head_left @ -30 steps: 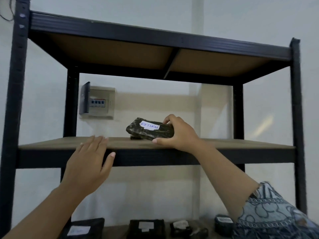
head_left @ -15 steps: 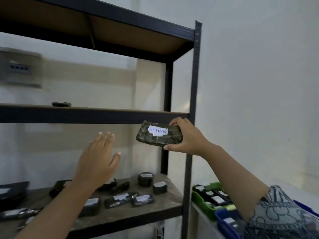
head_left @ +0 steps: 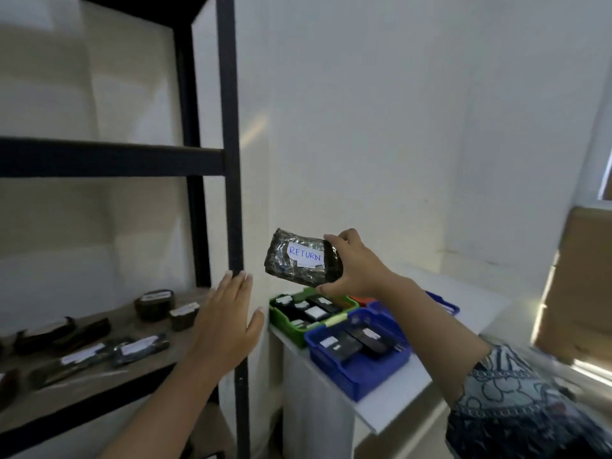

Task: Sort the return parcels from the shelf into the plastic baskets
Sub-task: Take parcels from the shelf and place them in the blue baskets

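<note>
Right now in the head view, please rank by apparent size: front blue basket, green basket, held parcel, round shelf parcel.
1. front blue basket
2. green basket and held parcel: these look alike; the parcel, gripped by the right hand, is nearer the camera, so unsure
3. round shelf parcel

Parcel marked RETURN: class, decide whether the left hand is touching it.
Apart. The head view shows bare wall between the left hand and the parcel, which only the right hand grips.
</note>
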